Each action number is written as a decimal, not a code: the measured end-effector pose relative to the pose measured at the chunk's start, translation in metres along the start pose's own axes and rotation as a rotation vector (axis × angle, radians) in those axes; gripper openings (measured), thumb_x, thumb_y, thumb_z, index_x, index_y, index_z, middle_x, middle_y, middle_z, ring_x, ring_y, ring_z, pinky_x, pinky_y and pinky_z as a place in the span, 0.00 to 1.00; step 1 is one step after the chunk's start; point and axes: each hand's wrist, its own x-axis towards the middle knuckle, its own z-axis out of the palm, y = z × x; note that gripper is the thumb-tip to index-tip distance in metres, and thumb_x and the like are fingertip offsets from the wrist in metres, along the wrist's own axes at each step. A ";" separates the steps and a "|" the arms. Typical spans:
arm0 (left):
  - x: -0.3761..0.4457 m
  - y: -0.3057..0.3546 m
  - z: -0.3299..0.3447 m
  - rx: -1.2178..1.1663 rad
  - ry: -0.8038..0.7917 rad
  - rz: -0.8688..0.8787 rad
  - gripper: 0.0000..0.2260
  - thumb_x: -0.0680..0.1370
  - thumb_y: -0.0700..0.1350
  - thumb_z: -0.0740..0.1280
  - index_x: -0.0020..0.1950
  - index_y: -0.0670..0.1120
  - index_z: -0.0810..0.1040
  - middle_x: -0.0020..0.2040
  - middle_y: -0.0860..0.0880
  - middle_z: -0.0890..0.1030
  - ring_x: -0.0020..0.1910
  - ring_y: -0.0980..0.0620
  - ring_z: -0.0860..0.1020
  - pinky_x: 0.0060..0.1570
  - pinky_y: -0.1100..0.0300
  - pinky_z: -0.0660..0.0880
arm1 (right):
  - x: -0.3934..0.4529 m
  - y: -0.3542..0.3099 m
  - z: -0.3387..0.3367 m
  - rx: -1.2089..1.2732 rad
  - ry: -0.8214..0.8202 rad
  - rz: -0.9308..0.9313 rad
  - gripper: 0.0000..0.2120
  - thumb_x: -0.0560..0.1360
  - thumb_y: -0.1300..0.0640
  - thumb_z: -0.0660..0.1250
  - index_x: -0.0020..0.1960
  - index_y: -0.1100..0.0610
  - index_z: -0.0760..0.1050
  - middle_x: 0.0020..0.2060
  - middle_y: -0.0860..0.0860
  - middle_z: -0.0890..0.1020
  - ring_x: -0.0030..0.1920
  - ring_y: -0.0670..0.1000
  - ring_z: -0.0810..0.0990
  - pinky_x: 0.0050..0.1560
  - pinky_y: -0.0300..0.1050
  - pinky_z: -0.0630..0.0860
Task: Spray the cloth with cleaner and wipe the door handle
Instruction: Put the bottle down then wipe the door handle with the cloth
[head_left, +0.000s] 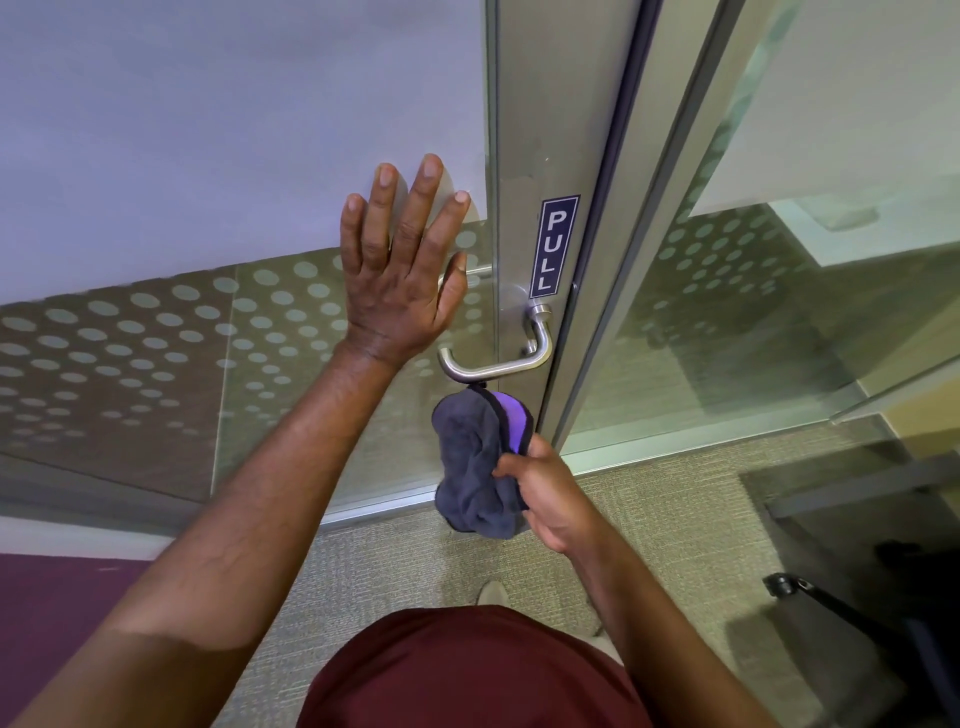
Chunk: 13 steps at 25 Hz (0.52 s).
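grey and purple cloth (475, 457), bunched in the curled right hand (550, 493), hung just below the door handle (498, 358) and touched its underside with the top edge. handle's long bar lay level, free end toward the left hand (400, 270). left hand pressed flat above that free end, fingers spread wide, on the glass door (156, 156). right hand nearer, probably needed only a short rise.

Bunched grey-purple cloth (475, 457) just below steel lever door handle (498, 358)
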 end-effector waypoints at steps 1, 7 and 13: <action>0.000 0.001 -0.002 -0.016 -0.014 0.000 0.25 0.83 0.50 0.66 0.80 0.49 0.67 0.80 0.43 0.65 0.82 0.39 0.53 0.83 0.46 0.42 | -0.006 -0.002 -0.008 -0.034 0.040 -0.012 0.14 0.72 0.70 0.62 0.44 0.57 0.84 0.39 0.53 0.86 0.40 0.51 0.85 0.41 0.44 0.80; 0.003 0.022 -0.020 -0.153 -0.114 -0.098 0.20 0.85 0.51 0.62 0.77 0.48 0.73 0.81 0.39 0.66 0.80 0.33 0.57 0.81 0.37 0.47 | -0.042 -0.017 -0.061 -0.071 0.324 -0.113 0.11 0.68 0.66 0.61 0.40 0.58 0.82 0.33 0.54 0.82 0.34 0.51 0.81 0.34 0.45 0.78; 0.011 0.033 -0.038 -0.182 -0.165 -0.144 0.18 0.83 0.49 0.67 0.73 0.49 0.76 0.81 0.37 0.66 0.80 0.35 0.57 0.77 0.31 0.54 | -0.062 -0.029 -0.067 0.148 0.432 -0.205 0.18 0.76 0.74 0.57 0.50 0.58 0.81 0.35 0.53 0.84 0.35 0.50 0.83 0.33 0.40 0.79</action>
